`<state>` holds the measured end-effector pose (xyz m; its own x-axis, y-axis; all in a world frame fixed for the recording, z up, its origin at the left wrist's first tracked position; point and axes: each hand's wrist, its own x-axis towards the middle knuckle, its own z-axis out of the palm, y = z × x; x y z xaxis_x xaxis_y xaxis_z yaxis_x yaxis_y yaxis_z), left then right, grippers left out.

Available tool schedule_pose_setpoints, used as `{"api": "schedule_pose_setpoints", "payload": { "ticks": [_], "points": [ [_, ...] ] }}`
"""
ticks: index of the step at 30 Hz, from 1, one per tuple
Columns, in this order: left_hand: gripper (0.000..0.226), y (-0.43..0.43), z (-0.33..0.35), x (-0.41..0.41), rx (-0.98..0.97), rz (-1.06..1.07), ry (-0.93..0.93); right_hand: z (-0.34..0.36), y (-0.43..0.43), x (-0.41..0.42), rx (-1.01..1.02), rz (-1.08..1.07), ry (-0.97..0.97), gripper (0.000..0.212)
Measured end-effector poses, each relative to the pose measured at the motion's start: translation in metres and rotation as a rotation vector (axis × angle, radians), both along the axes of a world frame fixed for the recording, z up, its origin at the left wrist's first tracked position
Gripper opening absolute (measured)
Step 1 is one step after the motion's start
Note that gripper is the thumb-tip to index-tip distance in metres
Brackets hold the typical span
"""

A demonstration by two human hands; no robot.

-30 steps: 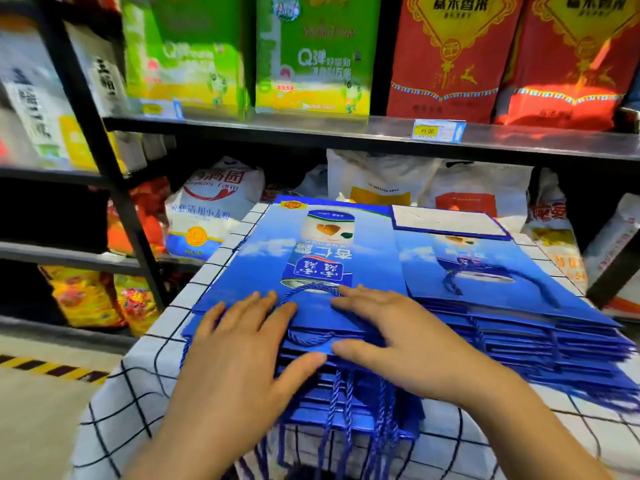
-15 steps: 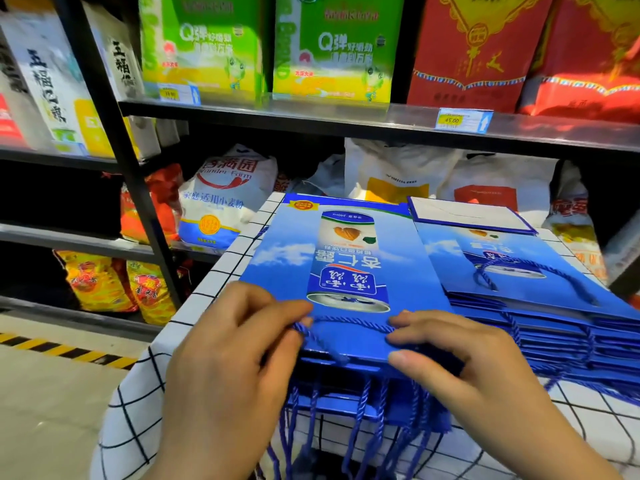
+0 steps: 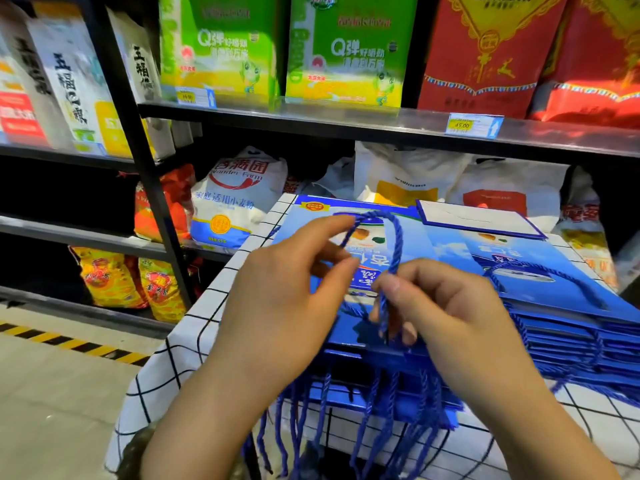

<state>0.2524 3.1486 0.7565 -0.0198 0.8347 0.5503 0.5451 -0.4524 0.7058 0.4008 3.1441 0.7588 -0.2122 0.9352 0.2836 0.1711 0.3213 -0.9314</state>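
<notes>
Head view: blue cord loop [image 3: 400, 237] between left hand [image 3: 280, 303] and right hand [image 3: 453, 306]

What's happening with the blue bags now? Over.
Left hand, right hand pinch rope handle, looped up. Top bag flat on stack. Nothing blocking.

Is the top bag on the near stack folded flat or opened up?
Folded flat: the bag lies level on the stack, only its cord handle raised, held by left hand and right hand.
</notes>
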Motion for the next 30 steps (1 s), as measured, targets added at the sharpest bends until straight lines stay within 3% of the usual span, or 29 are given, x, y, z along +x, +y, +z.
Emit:
{"api": "schedule_pose_setpoints", "payload": {
  "ticks": [3, 5, 10, 14, 22, 25, 30],
  "points": [
    [0.005, -0.005, -0.01, -0.014, -0.149, -0.029, -0.15, 0.003, 0.012, -0.004, -0.103, -0.028, 0.073, 0.023],
    [0.011, -0.012, -0.013, -0.017, -0.236, -0.084, -0.161, 0.001, 0.016, -0.01, -0.117, -0.031, 0.071, 0.022],
    [0.018, -0.02, -0.02, -0.019, -0.214, -0.038, 0.056, -0.003, 0.021, -0.028, -0.123, -0.022, 0.076, 0.02],
    [0.041, -0.022, -0.032, -0.043, -0.131, 0.101, 0.348, -0.005, 0.024, -0.031, -0.147, 0.018, 0.036, 0.023],
    [0.051, -0.021, -0.029, -0.062, -0.216, 0.158, 0.421, -0.008, 0.026, -0.046, -0.024, 0.056, -0.189, 0.035],
    [0.071, -0.021, -0.028, -0.068, -0.209, 0.209, 0.414, -0.005, 0.027, -0.051, 0.027, 0.068, -0.259, 0.039],
    [0.068, -0.019, -0.031, -0.072, -0.208, 0.208, 0.399, -0.001, 0.03, -0.059, 0.083, 0.047, -0.322, 0.044]
  ]
}}
